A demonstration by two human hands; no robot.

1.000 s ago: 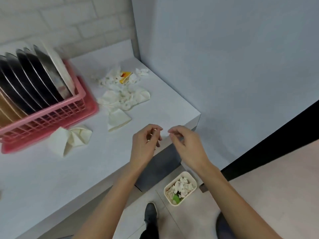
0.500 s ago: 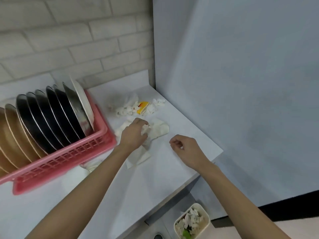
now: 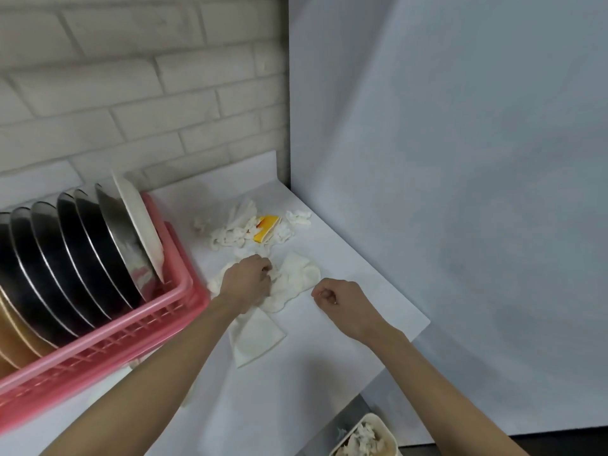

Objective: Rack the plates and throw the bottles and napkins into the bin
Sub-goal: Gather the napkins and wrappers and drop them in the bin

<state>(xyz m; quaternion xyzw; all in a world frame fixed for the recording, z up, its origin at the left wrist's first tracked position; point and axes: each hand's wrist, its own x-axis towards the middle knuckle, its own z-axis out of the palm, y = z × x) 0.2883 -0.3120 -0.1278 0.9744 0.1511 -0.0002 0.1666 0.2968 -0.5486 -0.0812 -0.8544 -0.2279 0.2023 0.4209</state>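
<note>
Napkins of white paper are strewn over the white counter (image 3: 296, 383), and nearest, at the bottom right of the frame, the cream plastic bin (image 3: 388, 432) on the floor below the counter's edge holds a heap of them. Up from there a flat folded napkin (image 3: 255, 340) lies just beside the left forearm, and above it, mid-frame, the left hand (image 3: 248, 281) has its fingers curled down into a crumpled white napkin (image 3: 296, 274), gripping it. The right hand (image 3: 339, 301) rests on the counter just to the right, curled in a loose fist with nothing in it that I can see. My worry is the grab: the wad spreads wider than the hand, so part may trail loose and drop on the counter or on the floor short of the bin, which sits low and mostly out of frame. Farther back, toward the corner, a pile of torn white napkin shreds (image 3: 230, 236) lies round a yellow scrap (image 3: 267, 227); bits that small will likely need several grabs. At the left the pink plastic dish rack (image 3: 131, 340), packed with upright dark steel plates (image 3: 82, 258) and one white plate (image 3: 138, 218) at its end, stands close by the left arm and leaves that elbow little room.
</note>
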